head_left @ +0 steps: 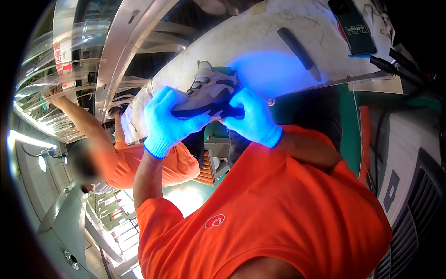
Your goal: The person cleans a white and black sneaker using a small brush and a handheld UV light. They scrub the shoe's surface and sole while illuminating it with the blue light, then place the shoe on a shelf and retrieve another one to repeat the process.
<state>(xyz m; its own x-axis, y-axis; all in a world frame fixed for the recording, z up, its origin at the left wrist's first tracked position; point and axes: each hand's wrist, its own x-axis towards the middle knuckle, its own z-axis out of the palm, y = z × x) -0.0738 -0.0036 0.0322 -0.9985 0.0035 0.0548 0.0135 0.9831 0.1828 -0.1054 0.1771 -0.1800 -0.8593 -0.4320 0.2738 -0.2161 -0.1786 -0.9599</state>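
A grey and black sneaker (211,89) lies on its side between my hands, over the near edge of the pale worktop. My left hand (167,118), in a knit glove glowing blue under the light, grips the toe end. The gloved right hand (253,116) closes round the heel end of the sole. Both thumbs meet near the sole's lower edge. Much of the sole is turned away or covered by the gloves.
On the worktop (186,60), a blue light patch surrounds a dark-handled marker-like tool (297,52). A phone (354,28) lies at far right, near black cables (395,67). Leftward, a co-worker in an orange shirt (153,162) reaches toward clear plastic strips (83,65). A grey machine (409,139) stands at right.
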